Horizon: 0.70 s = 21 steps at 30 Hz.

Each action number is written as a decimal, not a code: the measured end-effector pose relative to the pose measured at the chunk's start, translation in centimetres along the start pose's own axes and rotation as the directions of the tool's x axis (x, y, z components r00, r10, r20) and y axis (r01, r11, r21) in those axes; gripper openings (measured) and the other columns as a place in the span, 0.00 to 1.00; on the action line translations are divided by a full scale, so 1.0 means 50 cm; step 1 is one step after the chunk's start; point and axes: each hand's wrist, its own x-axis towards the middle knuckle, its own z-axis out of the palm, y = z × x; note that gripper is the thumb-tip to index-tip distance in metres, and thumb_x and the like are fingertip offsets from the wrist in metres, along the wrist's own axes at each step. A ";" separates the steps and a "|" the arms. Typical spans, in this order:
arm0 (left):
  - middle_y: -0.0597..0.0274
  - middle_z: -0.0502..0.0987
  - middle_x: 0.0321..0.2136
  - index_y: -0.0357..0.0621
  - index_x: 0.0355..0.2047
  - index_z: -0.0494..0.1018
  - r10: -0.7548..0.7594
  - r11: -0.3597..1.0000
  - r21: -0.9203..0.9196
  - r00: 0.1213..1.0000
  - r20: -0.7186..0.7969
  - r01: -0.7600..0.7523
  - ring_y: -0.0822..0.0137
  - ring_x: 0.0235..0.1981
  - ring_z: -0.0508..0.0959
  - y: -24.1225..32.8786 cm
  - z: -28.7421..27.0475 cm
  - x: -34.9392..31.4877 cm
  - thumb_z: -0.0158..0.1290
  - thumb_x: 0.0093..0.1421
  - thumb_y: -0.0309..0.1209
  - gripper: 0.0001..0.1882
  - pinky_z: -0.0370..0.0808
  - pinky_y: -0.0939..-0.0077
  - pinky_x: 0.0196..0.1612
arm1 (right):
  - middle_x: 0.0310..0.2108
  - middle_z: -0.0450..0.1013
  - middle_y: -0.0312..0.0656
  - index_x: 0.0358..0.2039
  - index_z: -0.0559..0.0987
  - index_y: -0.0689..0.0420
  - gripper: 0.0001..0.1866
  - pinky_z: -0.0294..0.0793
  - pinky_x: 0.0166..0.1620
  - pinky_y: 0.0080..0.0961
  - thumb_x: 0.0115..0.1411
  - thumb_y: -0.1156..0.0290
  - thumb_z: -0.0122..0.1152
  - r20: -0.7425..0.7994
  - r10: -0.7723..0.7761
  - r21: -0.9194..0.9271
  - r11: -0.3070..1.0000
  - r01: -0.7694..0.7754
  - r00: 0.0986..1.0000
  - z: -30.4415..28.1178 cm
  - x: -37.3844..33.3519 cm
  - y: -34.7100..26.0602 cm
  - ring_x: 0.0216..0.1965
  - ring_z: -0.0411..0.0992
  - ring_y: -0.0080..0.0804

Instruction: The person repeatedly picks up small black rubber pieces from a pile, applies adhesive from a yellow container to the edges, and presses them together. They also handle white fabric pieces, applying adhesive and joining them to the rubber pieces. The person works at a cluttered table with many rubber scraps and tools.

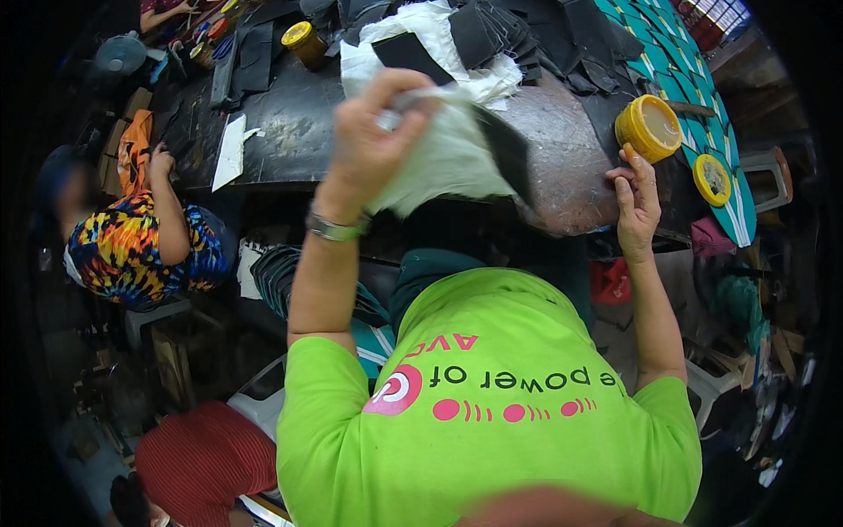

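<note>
My left hand (382, 132) is closed on a piece of white cloth (448, 158), raised over the near edge of the table and slightly blurred by motion. A black flat piece (505, 154) shows along the cloth's right side; whether the two are joined I cannot tell. My right hand (638, 198) is beside a yellow tub (639, 132) of cloudy tan paste, its fingers partly bent and apart, with nothing visible in them. The index fingertip is close to the tub's lower side; contact is unclear.
The dark worktable (290, 132) holds stacked black pieces (496, 35), more white cloth (356, 66) and another yellow tub (305, 44). A yellow lid (711, 180) lies on green-and-white strips (733, 215) at the right. Co-workers sit at the left, one in a multicoloured shirt (132, 250), another in red (206, 461).
</note>
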 end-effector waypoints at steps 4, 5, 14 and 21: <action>0.68 0.80 0.34 0.42 0.45 0.79 -0.328 0.940 -0.082 0.943 0.064 0.332 0.76 0.35 0.76 -0.121 -0.171 0.013 0.63 0.62 0.31 0.12 0.74 0.81 0.40 | 0.61 0.68 0.46 0.65 0.69 0.61 0.23 0.72 0.56 0.25 0.69 0.78 0.54 0.066 -0.037 -0.176 0.983 0.048 0.997 0.004 0.001 0.016 0.47 0.73 0.27; 0.69 0.80 0.35 0.42 0.46 0.78 -0.374 0.925 -0.003 0.915 0.152 0.379 0.78 0.36 0.76 -0.160 -0.216 0.023 0.63 0.62 0.32 0.14 0.74 0.82 0.41 | 0.61 0.68 0.46 0.65 0.69 0.60 0.23 0.72 0.56 0.25 0.69 0.78 0.54 0.068 -0.033 -0.192 0.980 0.045 0.997 0.004 0.001 0.016 0.47 0.73 0.27; 0.55 0.83 0.45 0.63 0.52 0.79 -0.594 0.570 0.760 0.796 0.118 0.313 0.53 0.50 0.79 -0.445 -0.281 0.035 0.66 0.54 0.37 0.23 0.63 0.55 0.63 | 0.53 0.70 0.43 0.62 0.73 0.60 0.26 0.72 0.51 0.23 0.62 0.78 0.63 0.038 -0.056 -0.344 0.937 0.066 0.998 0.023 0.004 0.003 0.42 0.72 0.27; 0.54 0.73 0.56 0.64 0.59 0.73 -0.412 0.406 0.856 0.900 -0.140 0.319 0.55 0.62 0.70 -0.444 -0.208 0.041 0.65 0.55 0.35 0.29 0.58 0.50 0.67 | 0.53 0.71 0.44 0.65 0.70 0.59 0.32 0.73 0.50 0.23 0.59 0.78 0.66 0.036 -0.028 -0.379 0.924 0.040 0.999 0.028 0.000 0.002 0.41 0.71 0.29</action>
